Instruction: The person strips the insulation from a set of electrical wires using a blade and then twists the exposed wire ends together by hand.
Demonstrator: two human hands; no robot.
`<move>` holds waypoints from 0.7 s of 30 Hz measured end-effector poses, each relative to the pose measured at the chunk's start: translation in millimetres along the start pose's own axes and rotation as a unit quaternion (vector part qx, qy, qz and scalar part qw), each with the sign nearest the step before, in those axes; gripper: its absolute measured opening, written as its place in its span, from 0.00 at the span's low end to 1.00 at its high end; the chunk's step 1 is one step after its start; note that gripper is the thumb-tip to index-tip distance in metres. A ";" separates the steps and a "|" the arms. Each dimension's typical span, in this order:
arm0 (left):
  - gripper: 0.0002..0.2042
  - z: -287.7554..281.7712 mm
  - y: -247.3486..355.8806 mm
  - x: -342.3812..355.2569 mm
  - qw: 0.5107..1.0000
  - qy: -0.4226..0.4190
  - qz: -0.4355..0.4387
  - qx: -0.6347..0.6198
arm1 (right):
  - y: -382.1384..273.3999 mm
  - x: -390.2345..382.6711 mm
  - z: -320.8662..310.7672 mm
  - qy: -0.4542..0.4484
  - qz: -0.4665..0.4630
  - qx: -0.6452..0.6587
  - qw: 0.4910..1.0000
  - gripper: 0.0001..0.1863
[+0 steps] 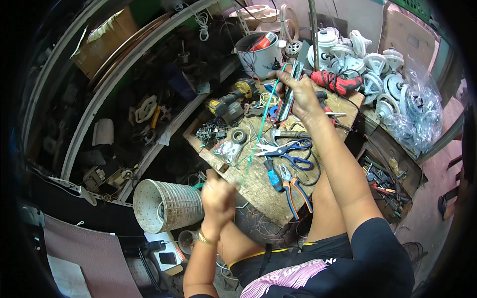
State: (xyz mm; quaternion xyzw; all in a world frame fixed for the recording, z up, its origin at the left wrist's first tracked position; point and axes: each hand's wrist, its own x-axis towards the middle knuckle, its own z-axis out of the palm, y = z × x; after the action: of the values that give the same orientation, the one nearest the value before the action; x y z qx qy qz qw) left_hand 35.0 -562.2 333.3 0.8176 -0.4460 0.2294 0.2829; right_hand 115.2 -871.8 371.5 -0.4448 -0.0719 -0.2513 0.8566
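A thin, bright green cord point(269, 102) slants above the scuffed wooden worktop point(258, 191) from its far edge, where the right hand point(302, 97) grips a long, straight dark-and-silver bar point(284, 108), toward its near-left edge, where the blurred left hand point(218, 198) curls closed, on what I can't tell.

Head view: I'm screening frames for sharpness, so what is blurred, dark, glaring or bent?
Head view, centre: the left hand is smeared, likely by motion, while the scissors look fairly crisp; head view, left: the shelf rail curves, with darkness behind it; head view, right: the clear plastic bag glints.
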 end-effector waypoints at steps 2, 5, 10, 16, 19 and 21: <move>0.12 -5.4 41.5 -13.6 0.999 -0.037 0.013 0.001 | 15.0 -3.6 10.5 -0.032 -0.090 -0.055 0.994 0.12; 0.08 -9.4 66.4 -31.3 0.996 -0.006 -0.072 -0.052 | 9.7 -20.0 35.0 -0.032 -0.066 -0.075 0.995 0.10; 0.03 -1.3 47.6 -93.1 0.966 0.015 -0.225 -0.124 | 13.4 -19.8 26.9 -0.073 0.048 -0.057 0.995 0.11; 0.22 20.5 45.0 -72.7 0.775 -0.071 -0.306 -0.548 | 27.2 -58.6 68.0 -0.224 0.215 0.004 0.950 0.20; 0.20 35.0 51.8 -43.7 0.740 0.051 -0.328 -0.585 | 32.4 -68.4 74.9 -0.241 0.243 0.024 0.939 0.16; 0.15 39.0 46.2 -40.3 0.706 0.069 -0.358 -0.607 | 31.2 -72.6 79.0 -0.231 0.251 0.008 0.940 0.15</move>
State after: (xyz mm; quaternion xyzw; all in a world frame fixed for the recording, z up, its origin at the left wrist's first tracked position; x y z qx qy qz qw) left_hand -20.0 -584.5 291.3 0.5491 -0.1423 -0.1541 0.8090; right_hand 75.9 -767.2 370.5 -0.4872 -0.1562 0.0818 0.8553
